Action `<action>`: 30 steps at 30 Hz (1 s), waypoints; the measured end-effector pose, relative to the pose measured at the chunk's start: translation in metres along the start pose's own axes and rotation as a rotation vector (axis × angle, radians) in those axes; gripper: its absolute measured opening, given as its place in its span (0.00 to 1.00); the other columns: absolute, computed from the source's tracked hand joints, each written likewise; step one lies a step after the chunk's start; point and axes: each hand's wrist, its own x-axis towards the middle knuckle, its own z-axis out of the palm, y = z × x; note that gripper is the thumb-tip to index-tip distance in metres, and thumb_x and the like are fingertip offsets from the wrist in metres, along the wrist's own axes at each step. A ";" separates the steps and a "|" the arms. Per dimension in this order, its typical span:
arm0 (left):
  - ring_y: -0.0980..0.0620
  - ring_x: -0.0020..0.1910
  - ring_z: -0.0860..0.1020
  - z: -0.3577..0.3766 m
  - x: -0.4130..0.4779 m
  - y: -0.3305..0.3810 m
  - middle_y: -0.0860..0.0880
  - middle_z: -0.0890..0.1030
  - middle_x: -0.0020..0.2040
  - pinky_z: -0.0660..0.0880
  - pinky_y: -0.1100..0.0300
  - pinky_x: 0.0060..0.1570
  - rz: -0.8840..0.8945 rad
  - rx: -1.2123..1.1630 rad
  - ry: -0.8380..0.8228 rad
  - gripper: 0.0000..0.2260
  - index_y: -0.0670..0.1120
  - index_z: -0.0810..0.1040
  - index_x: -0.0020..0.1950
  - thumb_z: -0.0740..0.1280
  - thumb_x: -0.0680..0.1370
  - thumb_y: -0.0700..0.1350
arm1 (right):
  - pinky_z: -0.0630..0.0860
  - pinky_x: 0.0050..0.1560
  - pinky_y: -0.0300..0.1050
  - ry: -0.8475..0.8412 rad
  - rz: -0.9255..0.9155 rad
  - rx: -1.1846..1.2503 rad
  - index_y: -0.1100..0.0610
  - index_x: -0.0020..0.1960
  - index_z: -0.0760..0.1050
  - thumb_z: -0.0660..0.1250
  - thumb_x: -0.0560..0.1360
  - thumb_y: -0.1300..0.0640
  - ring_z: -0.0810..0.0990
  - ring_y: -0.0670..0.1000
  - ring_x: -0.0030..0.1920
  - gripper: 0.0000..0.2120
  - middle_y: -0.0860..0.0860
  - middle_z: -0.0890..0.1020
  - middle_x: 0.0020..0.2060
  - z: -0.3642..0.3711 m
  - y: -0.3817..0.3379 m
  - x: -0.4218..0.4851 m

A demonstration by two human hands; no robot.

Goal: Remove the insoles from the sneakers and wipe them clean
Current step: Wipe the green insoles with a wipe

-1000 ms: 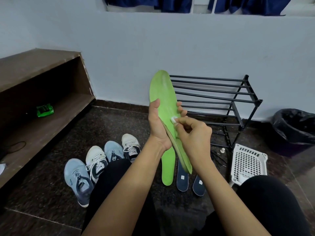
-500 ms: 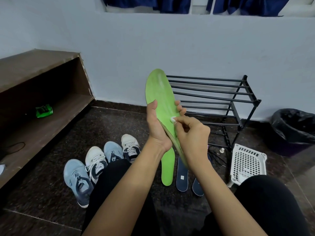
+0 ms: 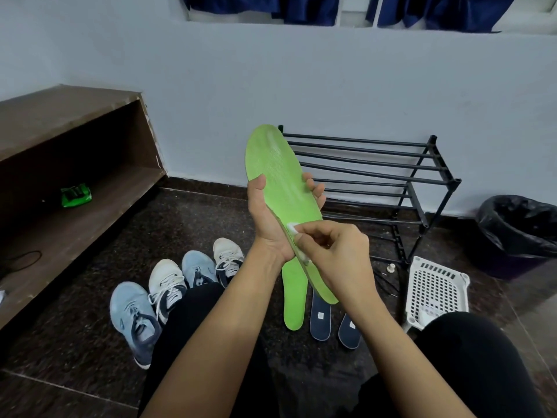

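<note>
Green foam insole (image 3: 277,176) held upright over the lap, wipe on it.
L hand (image 3: 268,218) grips its middle, thumb on one edge, fingers (image 3: 313,188) curled round the other. R hand (image 3: 334,248) fingers pinch small white wipe (image 3: 293,228) vs. insole's face. 2nd green insole (image 3: 294,297) + two navy insoles (image 3: 320,318) on dark floor (image 3: 75,342); four pale sneakers (image 3: 167,282) to the L.

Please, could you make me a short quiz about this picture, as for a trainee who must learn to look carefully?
1. True or false: the right hand pinches a white wipe against the green insole that the left hand holds.
2. How many sneakers stand on the floor?
3. The two insoles lying beside the second green insole are: A white, B dark blue, C red.
Key: 1 true; 2 four; 3 B.
</note>
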 end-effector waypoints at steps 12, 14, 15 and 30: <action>0.49 0.46 0.78 0.007 -0.010 -0.014 0.44 0.76 0.45 0.75 0.57 0.50 -0.041 0.086 -0.018 0.32 0.39 0.76 0.56 0.67 0.64 0.63 | 0.73 0.42 0.30 0.264 -0.087 -0.057 0.54 0.45 0.85 0.71 0.72 0.62 0.81 0.44 0.38 0.06 0.49 0.85 0.39 0.009 0.012 0.017; 0.49 0.45 0.79 0.008 -0.013 -0.018 0.44 0.77 0.45 0.77 0.57 0.48 -0.054 0.093 0.008 0.28 0.40 0.76 0.55 0.65 0.66 0.60 | 0.77 0.47 0.39 0.311 -0.090 -0.096 0.55 0.46 0.84 0.70 0.73 0.62 0.83 0.49 0.41 0.06 0.51 0.86 0.43 0.008 0.014 0.024; 0.49 0.44 0.79 0.008 -0.014 -0.021 0.44 0.78 0.45 0.78 0.57 0.47 -0.062 0.095 0.024 0.26 0.40 0.77 0.54 0.65 0.66 0.59 | 0.77 0.49 0.42 0.330 -0.093 -0.121 0.55 0.47 0.84 0.70 0.73 0.62 0.83 0.50 0.42 0.06 0.51 0.86 0.45 0.008 0.014 0.027; 0.50 0.44 0.78 0.006 -0.004 -0.008 0.45 0.77 0.45 0.75 0.58 0.51 -0.066 -0.035 -0.008 0.42 0.38 0.75 0.61 0.79 0.55 0.61 | 0.72 0.40 0.26 0.115 0.015 -0.006 0.53 0.46 0.85 0.70 0.72 0.61 0.80 0.40 0.38 0.07 0.45 0.84 0.35 0.003 0.000 0.002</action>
